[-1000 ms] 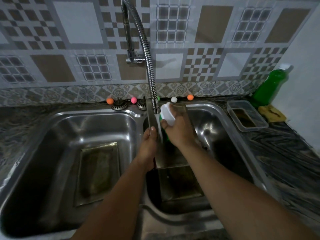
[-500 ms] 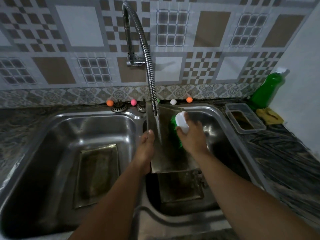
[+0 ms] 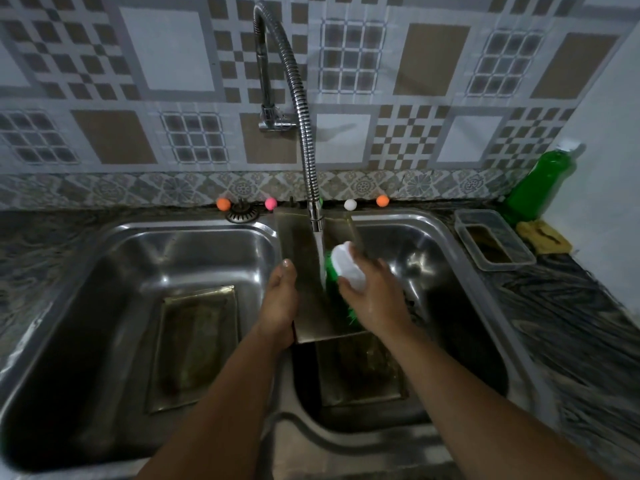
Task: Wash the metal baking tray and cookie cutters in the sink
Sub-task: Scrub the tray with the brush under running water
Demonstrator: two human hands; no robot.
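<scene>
Now wet, the dull steel baking tray (image 3: 304, 271) tilts under running water (image 3: 320, 258).

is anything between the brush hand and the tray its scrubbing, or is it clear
Nothing visible stands between them. The right hand grips the scrub brush, whose green bristles sit against the baking tray, which the left hand holds at its left edge. Only the water stream falls there.

The double sink (image 3: 145, 258) is glossy stainless steel, streaked with reflections. The baking tray (image 3: 304, 278) at centre is duller metal — wet. The scrubbing brush (image 3: 348, 268) has a smooth white plastic back and green bristles. The faucet hose (image 3: 304, 133) is ribbed chrome — shiny.
</scene>
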